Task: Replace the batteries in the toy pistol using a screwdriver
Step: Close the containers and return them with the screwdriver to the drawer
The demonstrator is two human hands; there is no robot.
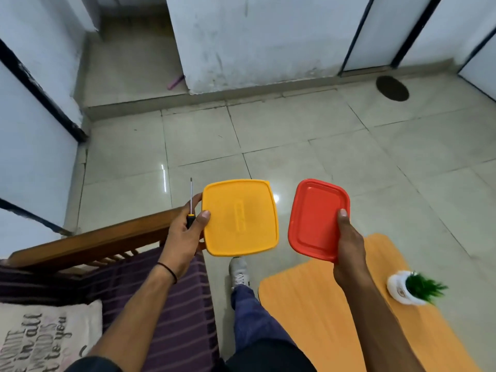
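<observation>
From up here I look down on both bare arms stretched out over a pale tiled floor (308,124). My left hand (185,237) is clamped on two things at once: its thumb presses the top of a yellow square lid (240,217) at that lid's left edge, and the screwdriver (190,204) is pinched along the same hand, black-and-yellow handle in the fingers, thin metal shaft pointing away from me. My right hand (349,242) grips a red rectangular lid (315,218) at its near right corner, thumb on top. Both lids face up and hang in the air, near each other but apart, the yellow one on the left. I cannot see the toy pistol or any batteries. At near right, under my right forearm, is an orange wooden table (308,312) with a small potted plant (413,287) in a white pot on it. At near left are a wooden-framed seat (94,242), a striped purple cushion (166,318) and a lettered pillow (40,334). A shoe (238,269) and a blue trouser leg show between seat and table.
</observation>
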